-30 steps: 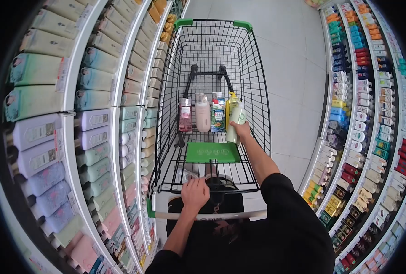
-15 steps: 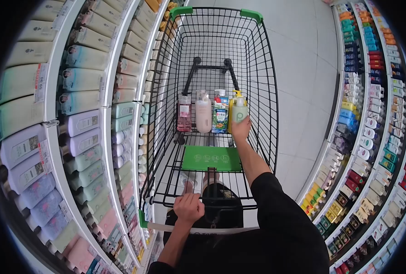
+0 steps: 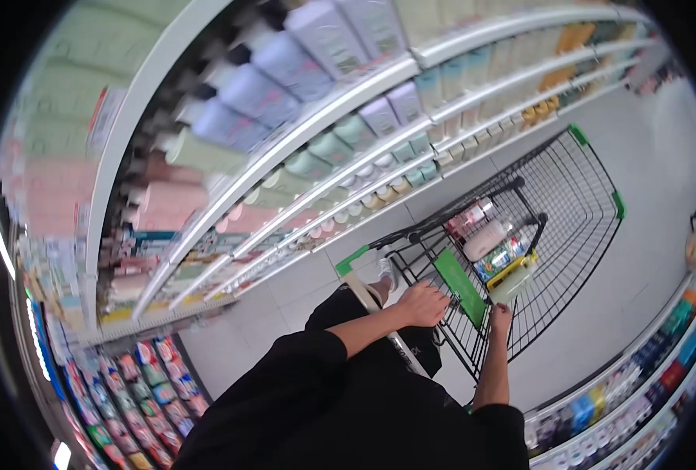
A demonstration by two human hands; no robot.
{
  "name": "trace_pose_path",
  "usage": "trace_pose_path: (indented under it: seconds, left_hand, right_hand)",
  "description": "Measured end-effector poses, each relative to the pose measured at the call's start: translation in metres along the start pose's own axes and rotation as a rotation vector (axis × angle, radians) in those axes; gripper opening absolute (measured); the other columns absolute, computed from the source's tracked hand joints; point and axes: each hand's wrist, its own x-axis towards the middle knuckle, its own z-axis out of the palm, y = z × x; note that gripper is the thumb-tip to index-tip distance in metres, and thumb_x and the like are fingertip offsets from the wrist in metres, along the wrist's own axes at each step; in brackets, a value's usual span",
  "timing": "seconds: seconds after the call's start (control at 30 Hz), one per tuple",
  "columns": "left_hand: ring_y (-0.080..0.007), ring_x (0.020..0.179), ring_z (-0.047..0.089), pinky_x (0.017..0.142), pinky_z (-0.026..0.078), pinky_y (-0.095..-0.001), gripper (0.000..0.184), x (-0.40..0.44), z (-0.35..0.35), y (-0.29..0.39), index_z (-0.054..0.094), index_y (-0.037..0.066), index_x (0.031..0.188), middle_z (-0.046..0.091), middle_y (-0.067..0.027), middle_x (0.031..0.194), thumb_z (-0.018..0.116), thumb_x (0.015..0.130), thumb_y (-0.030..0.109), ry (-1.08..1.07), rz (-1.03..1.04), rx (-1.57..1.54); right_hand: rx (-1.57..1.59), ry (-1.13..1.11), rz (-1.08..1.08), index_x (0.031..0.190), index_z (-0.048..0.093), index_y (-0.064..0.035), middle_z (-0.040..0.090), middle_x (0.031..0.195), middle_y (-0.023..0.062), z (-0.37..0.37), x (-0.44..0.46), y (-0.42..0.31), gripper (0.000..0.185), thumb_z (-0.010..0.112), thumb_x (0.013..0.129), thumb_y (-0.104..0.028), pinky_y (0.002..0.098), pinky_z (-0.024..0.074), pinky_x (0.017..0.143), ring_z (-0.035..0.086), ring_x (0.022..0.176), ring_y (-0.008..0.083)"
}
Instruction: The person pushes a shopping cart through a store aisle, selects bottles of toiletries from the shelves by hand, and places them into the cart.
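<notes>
The shopping cart (image 3: 591, 215) is black wire with green corners and stands slanted in the aisle. My left hand (image 3: 425, 304) is curled closed over the wire at its rear, beside the green seat panel (image 3: 459, 288). Close to the base of a pale green pump bottle (image 3: 514, 285), my right hand (image 3: 502, 317) has its fingers curled in, apart from the bottle. Lying in a row with it are a yellow bottle (image 3: 507, 276), a blue-and-green labelled bottle (image 3: 498, 260), a pale pink bottle (image 3: 485, 240) and a clear pink bottle (image 3: 462, 224). Motion blurs the labels.
A long shelf (image 3: 356, 102) of lilac, green and pink bottles runs along the cart's left side. Another stocked shelf (image 3: 622, 392) borders the right. Colourful packets (image 3: 140, 392) fill a rack at lower left. Pale floor tiles (image 3: 646, 180) extend past the cart's front.
My view has swung left, so the cart now appears turned toward the upper right. My right hand has come off the pale green bottle, which lies with the others.
</notes>
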Motion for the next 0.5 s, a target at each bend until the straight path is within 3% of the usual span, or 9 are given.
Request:
trace_pose_path:
  seconds: [0.03, 0.13, 0.3, 0.4, 0.5]
  left_hand:
    - [-0.0217, 0.077, 0.064, 0.074, 0.045, -0.0399, 0.020, -0.001, 0.005, -0.001, 0.063, 0.010, 0.082, 0.064, -0.0045, 0.076, 0.061, 0.080, 0.029, 0.009, 0.029, -0.010]
    - [-0.0228, 0.079, 0.065, 0.077, 0.045, -0.0412, 0.020, 0.004, -0.001, 0.001, 0.064, 0.009, 0.085, 0.064, -0.0048, 0.075, 0.059, 0.083, 0.029, -0.065, -0.017, -0.043]
    - [-0.0296, 0.097, 0.064, 0.093, 0.043, -0.0448, 0.019, 0.013, -0.020, -0.002, 0.065, 0.004, 0.094, 0.068, -0.0132, 0.094, 0.058, 0.081, 0.016, 0.191, 0.025, -0.337]
    - [-0.0290, 0.097, 0.063, 0.094, 0.043, -0.0436, 0.021, 0.005, -0.066, -0.013, 0.066, 0.008, 0.100, 0.067, -0.0099, 0.095, 0.058, 0.081, 0.013, 0.108, -0.091, -0.537]
    - [-0.0316, 0.092, 0.066, 0.084, 0.049, -0.0445, 0.018, -0.018, -0.118, -0.041, 0.067, 0.007, 0.099, 0.069, -0.0119, 0.095, 0.059, 0.083, 0.011, 0.144, -0.121, -0.578]
  right_hand:
    - [0.004, -0.072, -0.047, 0.116, 0.060, 0.0035, 0.062, 0.088, 0.0073, -0.004, -0.009, -0.007, 0.035, 0.065, 0.085, -0.010, 0.0247, 0.0447, 0.055, 0.061, 0.069, 0.0127]
    - [0.023, -0.189, -0.094, 0.117, 0.059, 0.0009, 0.063, 0.092, 0.0070, -0.003, -0.055, -0.045, 0.030, 0.063, 0.089, -0.012, 0.0245, 0.0468, 0.059, 0.062, 0.073, 0.0127]
    - [0.020, -0.279, -0.315, 0.112, 0.060, -0.0015, 0.064, 0.097, 0.0042, 0.024, -0.151, -0.150, 0.021, 0.062, 0.093, -0.011, 0.0266, 0.0472, 0.074, 0.061, 0.085, 0.0132]
    - [0.008, -0.325, -0.447, 0.113, 0.059, 0.0011, 0.064, 0.101, 0.0064, 0.042, -0.184, -0.181, 0.022, 0.062, 0.093, -0.007, 0.0297, 0.0487, 0.084, 0.061, 0.093, 0.0151]
    - [-0.042, -0.358, -0.518, 0.115, 0.059, 0.0022, 0.064, 0.105, 0.0079, 0.069, -0.219, -0.216, 0.023, 0.061, 0.093, -0.005, 0.0290, 0.0491, 0.083, 0.061, 0.094, 0.0157]
